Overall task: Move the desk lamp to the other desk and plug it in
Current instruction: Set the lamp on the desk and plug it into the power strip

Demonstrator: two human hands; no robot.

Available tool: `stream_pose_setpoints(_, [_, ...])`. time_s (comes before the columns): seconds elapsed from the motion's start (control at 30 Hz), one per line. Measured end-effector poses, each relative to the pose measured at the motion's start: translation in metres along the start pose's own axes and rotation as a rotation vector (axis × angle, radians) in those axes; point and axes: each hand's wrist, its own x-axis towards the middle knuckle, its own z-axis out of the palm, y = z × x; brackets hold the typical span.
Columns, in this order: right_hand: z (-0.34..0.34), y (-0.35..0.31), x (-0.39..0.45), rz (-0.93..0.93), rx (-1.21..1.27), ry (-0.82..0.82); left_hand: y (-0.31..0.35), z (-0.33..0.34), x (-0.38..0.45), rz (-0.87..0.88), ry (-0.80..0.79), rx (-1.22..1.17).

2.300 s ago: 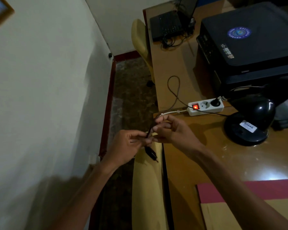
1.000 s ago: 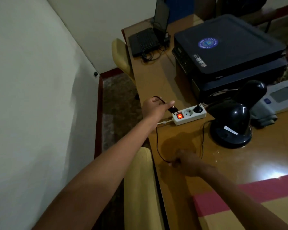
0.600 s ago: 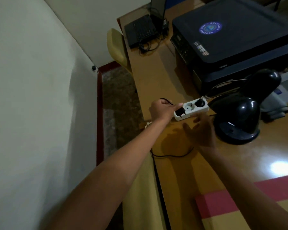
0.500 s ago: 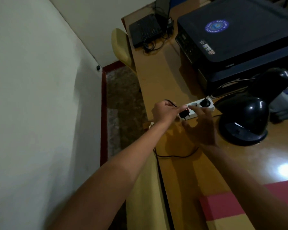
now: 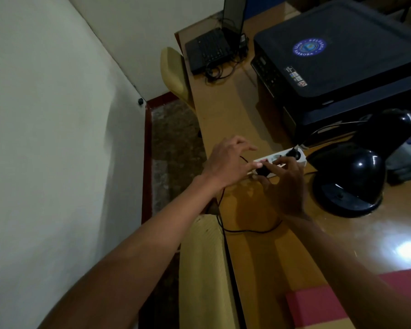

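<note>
With the lamp (image 5: 349, 176) standing at right of frame, I judge its small plug (image 5: 262, 171) light and rigid, best pinched by its body, as my left hand (image 5: 226, 162) and right hand (image 5: 285, 184) both pinch it at the strip (image 5: 280, 160).

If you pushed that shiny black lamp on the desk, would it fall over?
Probably not easily: the black lamp sits on a wide round base flat on the desk. Its bulky shade leans to one side, so a hard shove up high might tip it. On that glossy wood it would likely slide first.
</note>
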Motion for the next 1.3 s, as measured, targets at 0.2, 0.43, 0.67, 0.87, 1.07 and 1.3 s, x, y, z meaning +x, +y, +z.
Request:
stream_pose_setpoints(0.2, [-0.005,-0.004,0.004,0.036,0.065,0.111,0.005,0.026,0.018,-0.040,-0.115,-0.179])
stream_pose_setpoints(0.43, [-0.008,0.029,-0.015,0.231,0.022,-0.117,0.010,0.040,0.043,-0.077,-0.059,-0.220])
stream_pose_setpoints(0.67, [-0.010,0.084,-0.027,0.032,-0.384,-0.314,0.020,0.051,0.072,-0.048,-0.181,-0.154])
stream_pose_setpoints(0.87, [-0.010,0.089,-0.028,0.024,-0.488,-0.451,0.020,0.047,0.090,0.080,-0.258,-0.059])
stream_pose_setpoints(1.07, [-0.015,0.086,-0.023,0.039,-0.481,-0.500,0.018,0.048,0.095,0.176,-0.212,-0.053])
stream_pose_setpoints(1.3, [-0.018,0.084,-0.018,0.049,-0.487,-0.517,0.016,0.063,0.095,0.171,-0.222,-0.068])
